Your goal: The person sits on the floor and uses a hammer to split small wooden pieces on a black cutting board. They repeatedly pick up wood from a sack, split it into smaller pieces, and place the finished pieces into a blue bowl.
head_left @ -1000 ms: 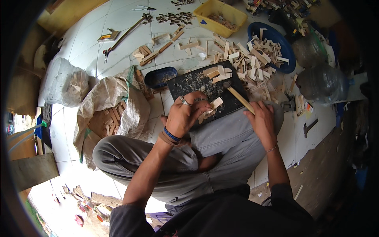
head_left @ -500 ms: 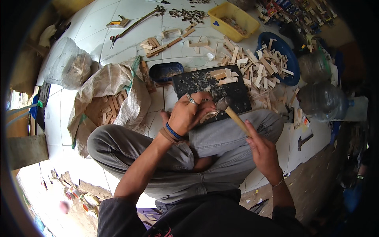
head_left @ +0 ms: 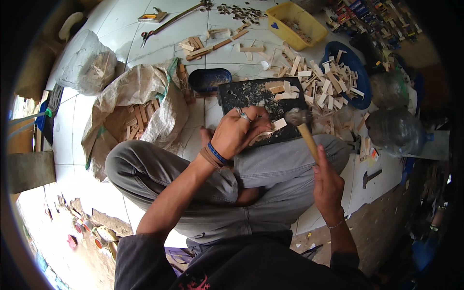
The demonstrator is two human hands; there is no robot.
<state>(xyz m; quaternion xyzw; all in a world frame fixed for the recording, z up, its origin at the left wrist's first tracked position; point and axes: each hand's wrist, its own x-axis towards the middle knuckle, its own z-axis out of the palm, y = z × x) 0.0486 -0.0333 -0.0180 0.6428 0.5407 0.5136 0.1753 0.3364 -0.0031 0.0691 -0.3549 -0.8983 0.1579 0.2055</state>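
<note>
My left hand (head_left: 241,126) pinches a small pale wooden piece (head_left: 277,126) over the near part of a black board (head_left: 270,108) strewn with shavings. The piece's free end sticks out to the right of my fingertips. My right hand (head_left: 328,186) is wrapped round the wooden handle of a hammer (head_left: 309,140). The hammer's metal head hangs just right of the wooden piece, apart from it, near the board's right edge. A few cut wooden strips (head_left: 286,90) lie at the far right corner of the board.
Right of the board, a heap of wooden pieces (head_left: 321,82) spills from a blue basin (head_left: 365,79). A sack of wood (head_left: 164,104) stands at the left, with a small blue tray (head_left: 209,79) beside it. Farther back are a yellow tub (head_left: 302,36) and scissors (head_left: 146,36). Another hammer (head_left: 371,178) lies at right.
My right hand has drawn the hammer head back to the right, away from my left fingers. The wooden piece's end is now plainly seen. The whole view has shifted slightly.
</note>
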